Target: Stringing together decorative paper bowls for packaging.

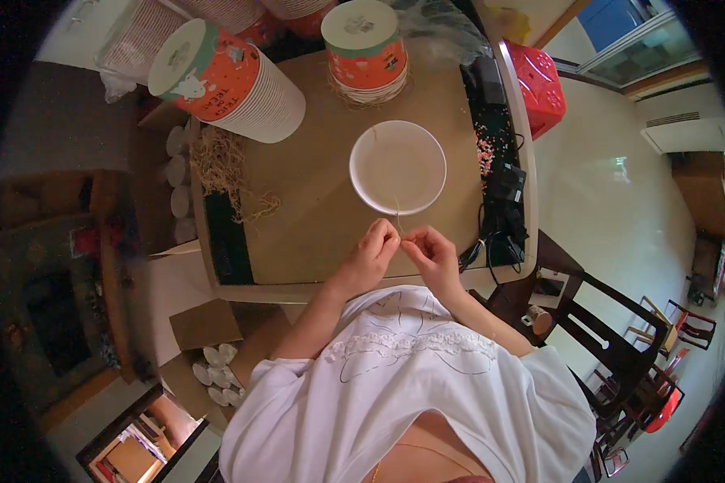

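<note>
Just in front of me both hands meet at the near side of a round white paper tub (427,165), seen from above with its mouth up. A thin tan twine (398,211) runs from the tub's near rim down to my fingertips. My left hand (369,256) is closed in a pinch on this twine. Close against it, my right hand (433,254) pinches the twine too, fingertips nearly touching the left ones. Another bit of twine shows at the tub's far rim. A tangled heap of tan twine (221,165) lies on the table's left side.
Upside-down orange printed tubs stand in a tilted stack (242,84) at the far left and a shorter stack (366,60) at the back. Black cables and adapters (503,209) line the right edge. A red stool (533,88), a dark chair (612,322) and an open carton (205,326) surround the table.
</note>
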